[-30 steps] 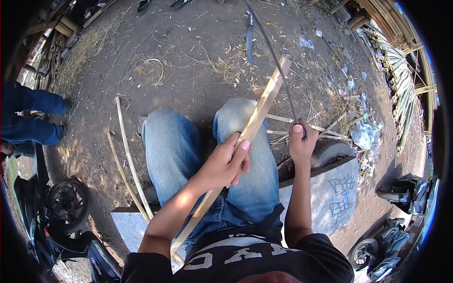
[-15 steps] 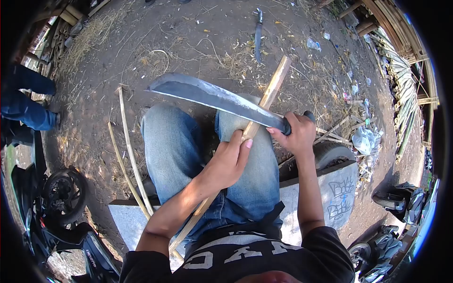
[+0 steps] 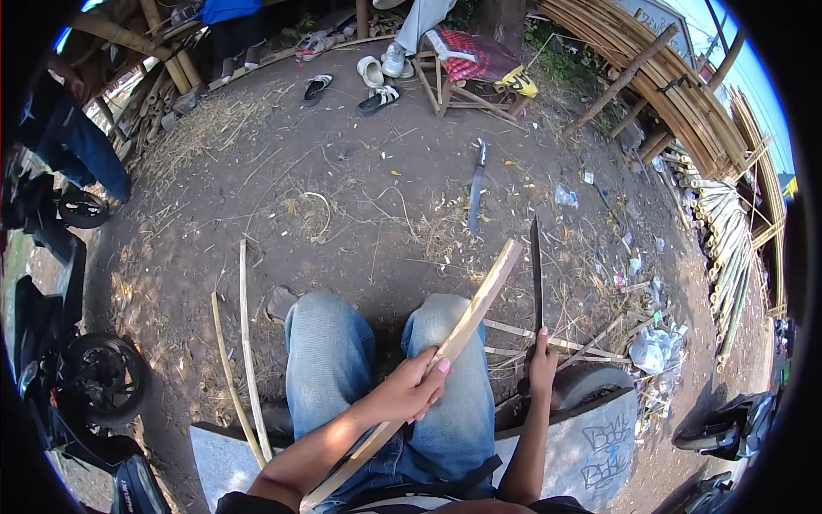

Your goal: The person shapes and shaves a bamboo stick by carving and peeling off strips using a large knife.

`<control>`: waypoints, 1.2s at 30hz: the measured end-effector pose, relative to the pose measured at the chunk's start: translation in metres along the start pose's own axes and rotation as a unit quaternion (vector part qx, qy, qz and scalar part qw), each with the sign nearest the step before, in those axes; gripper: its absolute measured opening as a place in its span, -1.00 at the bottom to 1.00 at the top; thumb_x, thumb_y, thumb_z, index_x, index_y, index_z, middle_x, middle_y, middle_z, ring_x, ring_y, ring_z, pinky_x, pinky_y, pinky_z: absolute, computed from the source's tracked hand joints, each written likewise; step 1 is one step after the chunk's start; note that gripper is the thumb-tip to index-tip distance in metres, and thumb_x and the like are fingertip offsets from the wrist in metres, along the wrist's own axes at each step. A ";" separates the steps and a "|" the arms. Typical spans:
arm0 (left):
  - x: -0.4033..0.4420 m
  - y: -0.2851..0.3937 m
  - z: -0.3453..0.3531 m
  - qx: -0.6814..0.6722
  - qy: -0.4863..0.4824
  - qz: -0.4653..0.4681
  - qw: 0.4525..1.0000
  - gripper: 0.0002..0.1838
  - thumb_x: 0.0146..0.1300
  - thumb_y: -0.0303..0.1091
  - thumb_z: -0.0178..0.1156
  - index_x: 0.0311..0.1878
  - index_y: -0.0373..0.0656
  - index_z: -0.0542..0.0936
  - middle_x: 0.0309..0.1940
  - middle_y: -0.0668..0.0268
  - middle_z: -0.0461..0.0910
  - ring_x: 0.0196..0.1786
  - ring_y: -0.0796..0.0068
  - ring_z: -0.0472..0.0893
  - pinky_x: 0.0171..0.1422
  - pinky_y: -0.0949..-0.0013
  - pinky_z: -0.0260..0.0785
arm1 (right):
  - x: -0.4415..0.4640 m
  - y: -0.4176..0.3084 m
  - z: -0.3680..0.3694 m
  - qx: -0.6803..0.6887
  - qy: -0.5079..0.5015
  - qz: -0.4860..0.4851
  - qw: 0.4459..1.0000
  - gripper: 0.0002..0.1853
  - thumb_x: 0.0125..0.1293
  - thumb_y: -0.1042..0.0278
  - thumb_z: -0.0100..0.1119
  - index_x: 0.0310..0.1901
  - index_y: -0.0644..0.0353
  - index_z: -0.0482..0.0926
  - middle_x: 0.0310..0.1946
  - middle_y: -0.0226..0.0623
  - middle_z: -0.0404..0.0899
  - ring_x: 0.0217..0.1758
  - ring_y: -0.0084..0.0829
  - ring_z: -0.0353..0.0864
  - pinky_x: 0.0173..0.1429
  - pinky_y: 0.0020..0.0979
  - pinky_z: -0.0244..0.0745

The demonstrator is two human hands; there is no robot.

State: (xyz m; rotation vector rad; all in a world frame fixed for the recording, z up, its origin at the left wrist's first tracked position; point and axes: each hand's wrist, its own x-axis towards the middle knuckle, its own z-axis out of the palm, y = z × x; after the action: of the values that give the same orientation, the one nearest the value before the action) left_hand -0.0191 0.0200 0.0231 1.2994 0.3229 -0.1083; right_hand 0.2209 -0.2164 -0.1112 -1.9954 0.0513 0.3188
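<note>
My left hand [image 3: 409, 391] is closed round a long split bamboo strip [image 3: 479, 310], which slants over my lap from lower left to upper right, its far end beyond my knee. On the right, my right hand [image 3: 541, 367] grips the handle of a machete [image 3: 537, 278]. The blade points forward, seen nearly edge-on, apart from the strip. Two thin bamboo strips [image 3: 248, 347] lean beside my left leg.
A second long knife [image 3: 477, 188] lies on the ground ahead. Sandals [image 3: 378, 100], a low wooden frame with a red cloth [image 3: 471, 58] and people's legs are farther off. Bamboo stacks [image 3: 728, 231] stand right; motorcycles [image 3: 103, 377] are at both sides.
The machete has swung off the bamboo strip to the right and now points forward in my right hand. My left hand still holds the strip. The view has tilted up, showing more ground ahead.
</note>
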 end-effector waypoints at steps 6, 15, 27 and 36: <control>0.004 -0.001 0.003 -0.053 -0.032 0.018 0.998 -0.65 0.67 -0.12 -0.15 -0.02 -0.26 0.40 -0.51 0.40 0.39 -0.64 0.66 0.46 -0.63 0.50 0.36 | -0.038 -0.045 0.007 0.099 -0.025 0.009 0.995 -0.26 0.56 -0.37 -0.19 -0.66 0.05 0.34 -0.80 -0.50 0.23 -0.80 -0.56 0.20 -0.68 -0.45 0.10; 0.001 -0.005 -0.002 -0.107 -0.044 0.008 0.993 -0.58 0.68 -0.04 -0.23 -0.01 -0.23 0.42 -0.43 0.37 0.44 -0.55 0.62 0.48 -0.53 0.51 0.42 | -0.079 -0.102 0.003 -0.089 -0.050 -0.261 0.960 -0.50 0.44 0.01 0.17 -0.45 0.36 0.58 -0.72 -0.19 0.41 -0.58 -0.31 0.52 -0.38 -0.22 0.38; -0.013 -0.009 0.002 -0.083 -0.018 0.002 0.996 -0.52 0.69 0.01 -0.32 0.07 -0.25 0.40 -0.48 0.36 0.45 -0.59 0.60 0.48 -0.59 0.51 0.40 | -0.120 -0.108 0.040 -0.177 -0.080 -0.370 0.908 -0.52 0.28 -0.13 0.30 -0.31 0.25 0.73 -0.63 -0.02 0.60 -0.52 0.04 0.66 -0.34 -0.11 0.53; -0.010 0.000 0.003 -0.011 -0.016 0.016 1.000 -0.59 0.67 -0.04 -0.19 0.07 -0.26 0.40 -0.49 0.33 0.50 -0.61 0.63 0.49 -0.59 0.51 0.39 | -0.122 -0.116 0.037 -0.163 -0.106 -0.345 0.918 -0.54 0.26 -0.06 0.33 -0.29 0.31 0.72 -0.61 0.00 0.61 -0.50 0.04 0.66 -0.29 -0.14 0.53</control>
State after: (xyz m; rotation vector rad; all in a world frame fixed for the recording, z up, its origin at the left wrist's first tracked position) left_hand -0.0283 0.0160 0.0270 1.2784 0.2760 -0.0984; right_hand 0.1168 -0.1452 0.0065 -2.1446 -0.8791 0.0799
